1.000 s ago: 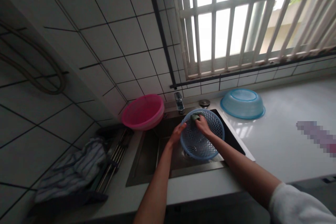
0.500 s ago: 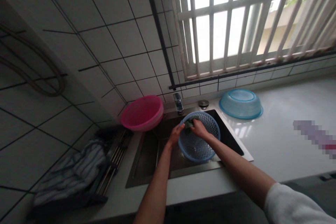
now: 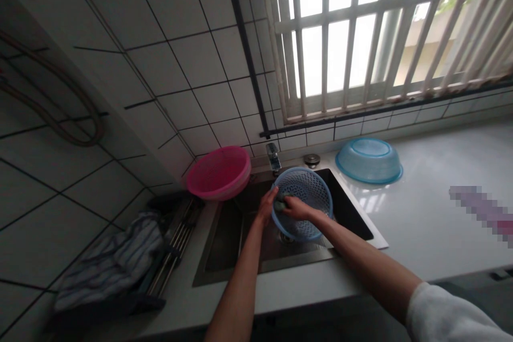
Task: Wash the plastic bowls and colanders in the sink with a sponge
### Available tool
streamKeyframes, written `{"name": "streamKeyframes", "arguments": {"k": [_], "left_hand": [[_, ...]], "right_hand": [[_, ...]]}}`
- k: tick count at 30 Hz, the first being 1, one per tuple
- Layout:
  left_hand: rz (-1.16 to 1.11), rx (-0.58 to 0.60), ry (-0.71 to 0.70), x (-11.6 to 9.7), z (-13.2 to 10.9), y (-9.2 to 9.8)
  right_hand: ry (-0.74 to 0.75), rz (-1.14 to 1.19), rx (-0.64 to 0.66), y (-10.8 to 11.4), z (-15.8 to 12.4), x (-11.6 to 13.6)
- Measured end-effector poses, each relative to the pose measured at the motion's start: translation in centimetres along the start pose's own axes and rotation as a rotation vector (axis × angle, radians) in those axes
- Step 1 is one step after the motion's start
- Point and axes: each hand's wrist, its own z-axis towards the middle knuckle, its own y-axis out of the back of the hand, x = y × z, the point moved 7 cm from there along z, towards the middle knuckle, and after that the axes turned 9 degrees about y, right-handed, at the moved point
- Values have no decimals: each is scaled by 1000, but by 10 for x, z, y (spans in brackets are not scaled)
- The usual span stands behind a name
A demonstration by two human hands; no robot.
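Note:
A blue perforated basket is tilted over the steel sink. My left hand grips its left rim from outside. My right hand is inside the basket, closed on a small green scrubbing pad pressed against the inner left wall. Just behind the basket stands the tap.
A pink basket leans at the sink's back left corner. A blue bowl lies upside down on the white counter to the right. A striped cloth lies on a rack at the left. Tiled wall and barred window stand behind.
My right hand slid the pad from the basket's top rim down along its left inner wall. The basket tipped more upright and shifted slightly left. My left hand stayed on the rim.

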Motion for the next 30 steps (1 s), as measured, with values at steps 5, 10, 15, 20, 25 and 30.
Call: {"name": "streamKeyframes", "arguments": {"k": [5,10,15,20,25,30], "left_hand": [[119,85,32,7,2,-2],[444,-204,-76,-6,5,21],[724,-359,-210,-24,-6,23],[872,-320,-292,-33,-17,10],[934,-299,-299,-34,-19,3],[980,-272,-296,-35,-24,-4]], "right_hand": [[-153,-27,-286,48,0,-29],[-40,-17,-439,69,-6,-11],[-3,-87,-491,76,-6,12],[-66,-152,-398,74,-4,5],[-8,-214,-344,69,-1,6],[-60,-270,-248,63,-2,5]]}}
